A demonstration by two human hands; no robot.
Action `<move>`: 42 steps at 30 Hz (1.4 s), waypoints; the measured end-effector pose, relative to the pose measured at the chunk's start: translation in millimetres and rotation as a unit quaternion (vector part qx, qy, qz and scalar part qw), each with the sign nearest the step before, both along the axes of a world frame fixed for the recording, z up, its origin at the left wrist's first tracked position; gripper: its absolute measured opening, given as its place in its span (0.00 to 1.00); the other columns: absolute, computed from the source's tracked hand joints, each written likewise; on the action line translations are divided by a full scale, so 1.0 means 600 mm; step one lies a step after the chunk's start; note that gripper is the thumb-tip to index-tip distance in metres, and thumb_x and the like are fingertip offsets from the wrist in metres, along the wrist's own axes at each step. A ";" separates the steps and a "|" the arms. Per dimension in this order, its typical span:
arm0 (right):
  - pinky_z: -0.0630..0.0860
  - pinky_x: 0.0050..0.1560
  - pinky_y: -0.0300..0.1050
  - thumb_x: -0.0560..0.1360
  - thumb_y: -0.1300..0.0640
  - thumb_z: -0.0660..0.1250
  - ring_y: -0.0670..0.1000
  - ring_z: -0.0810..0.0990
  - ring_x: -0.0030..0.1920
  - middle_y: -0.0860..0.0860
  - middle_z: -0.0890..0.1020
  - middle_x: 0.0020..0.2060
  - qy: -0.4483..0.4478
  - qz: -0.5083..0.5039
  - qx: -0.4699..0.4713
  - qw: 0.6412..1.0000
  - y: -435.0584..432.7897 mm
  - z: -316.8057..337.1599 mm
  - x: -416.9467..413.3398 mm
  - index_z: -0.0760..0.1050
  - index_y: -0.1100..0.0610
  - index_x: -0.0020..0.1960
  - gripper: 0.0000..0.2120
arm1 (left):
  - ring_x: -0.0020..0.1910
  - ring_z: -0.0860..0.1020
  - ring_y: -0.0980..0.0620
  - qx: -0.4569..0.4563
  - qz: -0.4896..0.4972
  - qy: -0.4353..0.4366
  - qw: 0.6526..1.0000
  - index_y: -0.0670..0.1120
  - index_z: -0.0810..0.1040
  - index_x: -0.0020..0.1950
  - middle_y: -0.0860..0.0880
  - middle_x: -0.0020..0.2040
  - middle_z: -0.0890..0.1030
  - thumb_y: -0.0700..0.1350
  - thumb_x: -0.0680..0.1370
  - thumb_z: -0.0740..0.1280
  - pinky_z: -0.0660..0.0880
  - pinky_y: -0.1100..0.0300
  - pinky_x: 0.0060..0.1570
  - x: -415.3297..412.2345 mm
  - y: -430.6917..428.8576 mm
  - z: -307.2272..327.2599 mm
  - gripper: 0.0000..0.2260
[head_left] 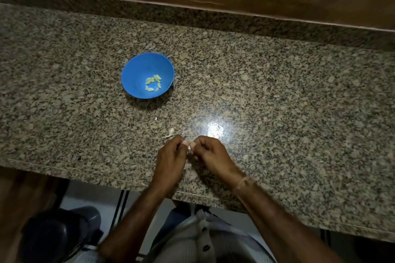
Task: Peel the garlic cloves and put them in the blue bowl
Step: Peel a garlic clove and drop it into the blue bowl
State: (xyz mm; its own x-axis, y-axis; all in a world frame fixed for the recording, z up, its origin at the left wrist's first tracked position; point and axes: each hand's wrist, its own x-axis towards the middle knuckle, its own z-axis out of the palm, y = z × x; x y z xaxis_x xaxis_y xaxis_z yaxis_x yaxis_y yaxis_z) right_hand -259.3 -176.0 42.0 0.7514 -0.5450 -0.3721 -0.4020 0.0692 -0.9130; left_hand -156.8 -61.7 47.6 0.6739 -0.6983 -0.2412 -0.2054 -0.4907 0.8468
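Note:
A blue bowl (136, 70) sits on the granite counter, with several pale peeled garlic cloves (153, 84) lying in its bottom. Nearer to me, my left hand (171, 161) and my right hand (210, 155) meet fingertip to fingertip just above the counter. Together they pinch a small garlic clove (189, 149), of which only a pale sliver shows between the fingers. Scraps of white garlic skin (170, 133) lie on the counter just beyond my left hand.
The granite counter (277, 102) runs left to right, with a raised granite back edge and a wooden wall behind. A bright light reflection shines on the stone beyond my right hand. Below the counter's front edge is the floor, with a dark object at the lower left.

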 end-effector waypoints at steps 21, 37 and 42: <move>0.67 0.32 0.43 0.82 0.61 0.65 0.52 0.70 0.32 0.52 0.75 0.29 0.037 -0.007 -0.021 0.999 -0.004 -0.005 -0.001 0.73 0.57 0.38 0.14 | 0.31 0.68 0.59 -0.021 0.019 -0.012 1.000 0.45 0.73 0.39 0.53 0.32 0.73 0.43 0.86 0.64 0.63 0.64 0.31 -0.012 -0.002 0.009 0.14; 0.83 0.47 0.57 0.79 0.56 0.74 0.58 0.83 0.39 0.59 0.85 0.37 0.005 -0.086 0.040 0.995 0.010 -0.016 0.002 0.80 0.61 0.43 0.10 | 0.30 0.74 0.51 -0.013 0.139 0.154 0.978 0.41 0.81 0.39 0.46 0.30 0.79 0.46 0.83 0.69 0.69 0.60 0.29 -0.012 0.004 -0.003 0.15; 0.69 0.36 0.31 0.79 0.59 0.73 0.42 0.77 0.33 0.44 0.80 0.31 0.007 -0.074 -0.142 0.987 0.026 -0.015 0.007 0.78 0.51 0.38 0.11 | 0.28 0.73 0.52 0.001 0.213 0.353 0.911 0.43 0.83 0.40 0.47 0.31 0.79 0.48 0.83 0.69 0.70 0.60 0.30 -0.015 0.005 -0.019 0.14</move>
State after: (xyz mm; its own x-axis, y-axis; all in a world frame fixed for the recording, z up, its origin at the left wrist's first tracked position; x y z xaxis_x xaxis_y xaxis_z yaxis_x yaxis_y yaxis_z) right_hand -255.0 -160.7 33.3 0.6513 -0.7325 -0.1983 -0.4202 -0.1304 -0.8980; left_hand -166.0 -59.0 36.4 0.5599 -0.4077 -0.7213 0.6003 -0.4005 0.6923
